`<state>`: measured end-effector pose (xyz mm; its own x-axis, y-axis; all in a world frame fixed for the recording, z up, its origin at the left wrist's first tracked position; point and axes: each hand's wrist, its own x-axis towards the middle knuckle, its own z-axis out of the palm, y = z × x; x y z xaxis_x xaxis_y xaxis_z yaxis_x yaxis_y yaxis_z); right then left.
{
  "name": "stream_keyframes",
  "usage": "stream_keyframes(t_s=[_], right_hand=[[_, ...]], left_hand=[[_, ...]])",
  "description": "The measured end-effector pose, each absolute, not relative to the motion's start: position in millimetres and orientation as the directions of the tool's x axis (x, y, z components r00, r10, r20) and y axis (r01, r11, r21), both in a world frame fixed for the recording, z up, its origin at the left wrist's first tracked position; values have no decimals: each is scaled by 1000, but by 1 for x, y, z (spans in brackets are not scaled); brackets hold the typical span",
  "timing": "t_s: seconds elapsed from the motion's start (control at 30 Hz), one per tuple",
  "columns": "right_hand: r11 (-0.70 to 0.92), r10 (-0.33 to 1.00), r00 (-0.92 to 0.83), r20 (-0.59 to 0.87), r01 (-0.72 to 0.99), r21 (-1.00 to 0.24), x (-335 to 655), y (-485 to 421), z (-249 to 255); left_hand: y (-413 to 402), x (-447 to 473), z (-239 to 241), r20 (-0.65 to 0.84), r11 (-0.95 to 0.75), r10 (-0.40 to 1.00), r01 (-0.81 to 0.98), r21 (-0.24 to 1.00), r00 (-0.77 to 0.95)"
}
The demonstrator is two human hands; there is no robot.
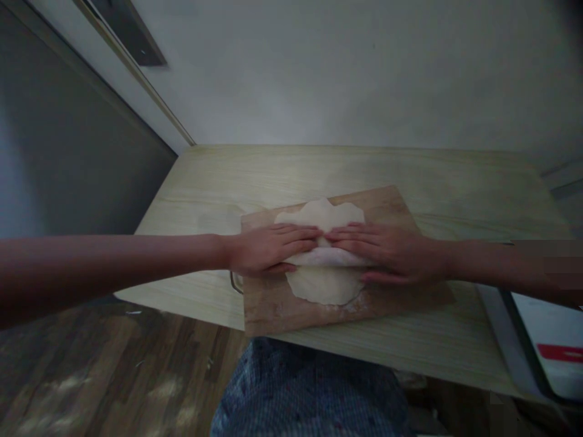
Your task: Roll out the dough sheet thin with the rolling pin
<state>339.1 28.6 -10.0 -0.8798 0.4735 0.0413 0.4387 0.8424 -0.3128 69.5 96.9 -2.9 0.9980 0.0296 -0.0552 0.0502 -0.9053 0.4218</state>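
A pale, flattened sheet of dough (325, 286) with an uneven outline lies on a wooden cutting board (277, 306). Across its middle runs a raised, whitish dough roll (330, 257); whether a rolling pin is inside cannot be seen. From the left, my left hand (268, 247) lies over one end of the roll, fingers on its far side and thumb on the near side. Opposite it, my right hand (389, 252) covers the other end in the same way, slightly blurred. Both hands have the roll between thumb and fingers, and their fingertips nearly meet.
The board rests on a light wood-grain table (218, 182) set against a pale wall (341, 79). A metal loop (235, 282) shows at the board's left edge. At the right stands a white device with a red strip (560, 352). Patterned blue clothing (310, 388) is below.
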Motion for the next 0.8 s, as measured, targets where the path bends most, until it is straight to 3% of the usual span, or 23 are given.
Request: stream_keyframes(t_s=[0.3, 0.8], right_hand=[[875, 461, -881, 106, 431, -221, 336, 23, -11], [864, 504, -859, 89, 502, -46, 330, 7, -10]], left_hand=[[90, 70, -3, -104, -913, 48, 86, 398, 993], [75, 68, -8, -119, -985, 92, 108, 133, 989]])
